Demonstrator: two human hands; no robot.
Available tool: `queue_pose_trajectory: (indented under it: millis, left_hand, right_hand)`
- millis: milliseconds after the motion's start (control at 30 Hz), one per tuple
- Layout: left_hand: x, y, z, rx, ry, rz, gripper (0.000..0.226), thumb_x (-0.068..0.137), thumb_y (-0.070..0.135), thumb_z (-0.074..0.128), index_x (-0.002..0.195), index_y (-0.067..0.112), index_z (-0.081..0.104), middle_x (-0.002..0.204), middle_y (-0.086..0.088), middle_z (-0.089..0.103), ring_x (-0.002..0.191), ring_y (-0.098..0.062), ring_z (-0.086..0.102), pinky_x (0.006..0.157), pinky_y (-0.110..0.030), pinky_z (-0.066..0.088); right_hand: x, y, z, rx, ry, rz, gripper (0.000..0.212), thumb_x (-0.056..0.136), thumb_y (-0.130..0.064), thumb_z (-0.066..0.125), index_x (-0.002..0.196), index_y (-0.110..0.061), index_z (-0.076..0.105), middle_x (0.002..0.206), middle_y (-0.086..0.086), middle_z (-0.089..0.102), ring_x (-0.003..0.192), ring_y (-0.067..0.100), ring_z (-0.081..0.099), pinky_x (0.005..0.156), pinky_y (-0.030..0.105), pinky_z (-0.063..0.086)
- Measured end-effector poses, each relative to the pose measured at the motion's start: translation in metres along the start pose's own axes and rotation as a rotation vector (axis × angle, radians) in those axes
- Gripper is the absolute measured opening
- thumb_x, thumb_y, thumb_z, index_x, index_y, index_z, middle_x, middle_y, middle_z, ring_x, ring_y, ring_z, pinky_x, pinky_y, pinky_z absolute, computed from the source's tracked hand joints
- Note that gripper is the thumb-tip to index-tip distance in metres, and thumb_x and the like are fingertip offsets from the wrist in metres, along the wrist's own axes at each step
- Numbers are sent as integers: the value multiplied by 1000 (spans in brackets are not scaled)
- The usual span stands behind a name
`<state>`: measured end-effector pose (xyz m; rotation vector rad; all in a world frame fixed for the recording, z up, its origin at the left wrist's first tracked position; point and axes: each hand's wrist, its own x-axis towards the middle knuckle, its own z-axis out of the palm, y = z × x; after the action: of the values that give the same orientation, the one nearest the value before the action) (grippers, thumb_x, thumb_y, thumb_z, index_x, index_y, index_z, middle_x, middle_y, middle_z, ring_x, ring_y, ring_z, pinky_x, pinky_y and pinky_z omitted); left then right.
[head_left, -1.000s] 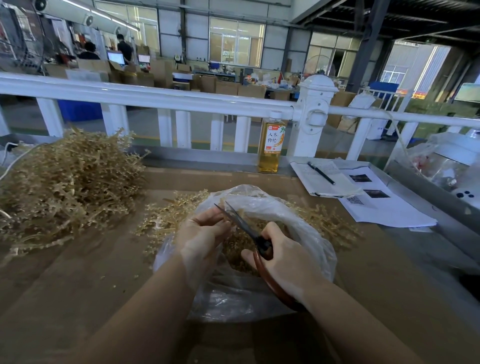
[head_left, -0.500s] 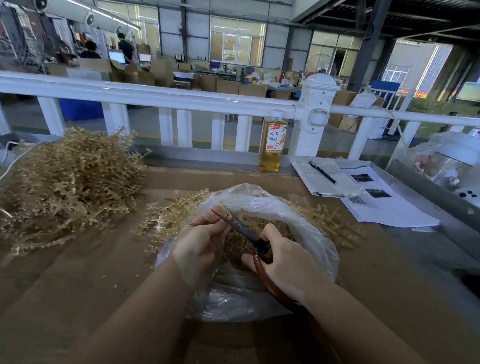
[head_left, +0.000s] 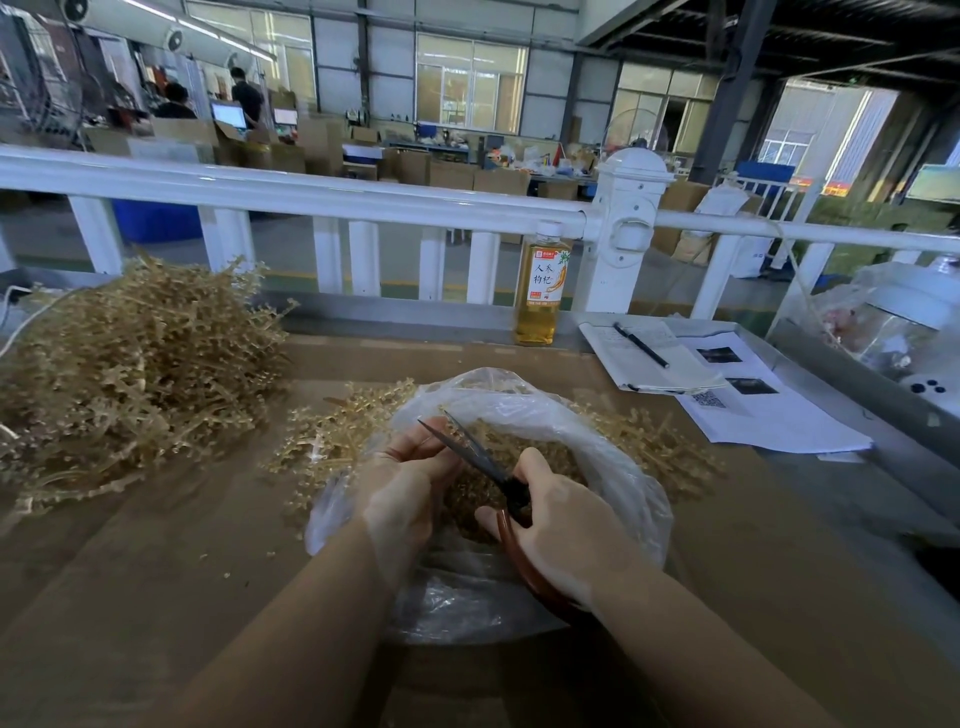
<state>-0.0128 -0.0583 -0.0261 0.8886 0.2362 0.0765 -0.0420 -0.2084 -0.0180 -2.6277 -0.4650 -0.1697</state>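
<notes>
The right hand (head_left: 563, 519) grips the scissors (head_left: 488, 467) by their red-brown handle, blades slightly parted above the open plastic bag (head_left: 524, 400) beneath both hands, tips against the curled fingers of the left hand (head_left: 408, 486), whose contents cannot be determined.

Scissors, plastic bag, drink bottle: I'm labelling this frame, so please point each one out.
scissors (head_left: 484, 463), head view, on the dark blades near the pivot.
plastic bag (head_left: 511, 399), head view, on its far rim.
drink bottle (head_left: 541, 283), head view, on its label.
</notes>
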Motion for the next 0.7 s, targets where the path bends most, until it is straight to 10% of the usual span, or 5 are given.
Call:
queue_pose_trajectory:
  millis: [167, 367, 700]
  left_hand:
    - [2, 5, -2, -113, 0, -96, 29, 84, -22, 44, 90, 0, 62, 78, -8, 71, 68, -14, 71, 54, -17, 55]
    - [8, 9, -7, -165, -47, -209, 41, 89, -17, 41, 125, -1, 54, 119, -14, 57, 96, -16, 59, 58, -14, 54]
    - [0, -3, -2, 100, 34, -1, 33, 76, -25, 54, 83, 5, 66, 76, -6, 64, 62, -14, 66, 53, -17, 54]
  right_hand:
    - [0, 3, -6, 90, -17, 19, 33, 87, -56, 55, 94, -27, 39, 79, -9, 58, 76, 9, 57, 67, 28, 44]
    - [1, 5, -8, 109, -15, 31, 29, 90, -55, 53, 91, -30, 39, 73, -12, 56, 67, 1, 55, 56, 18, 36]
    - [3, 6, -6, 257, 166, 72, 28, 89, -54, 56, 82, -31, 41, 64, -11, 52, 63, -2, 54, 52, 16, 32]
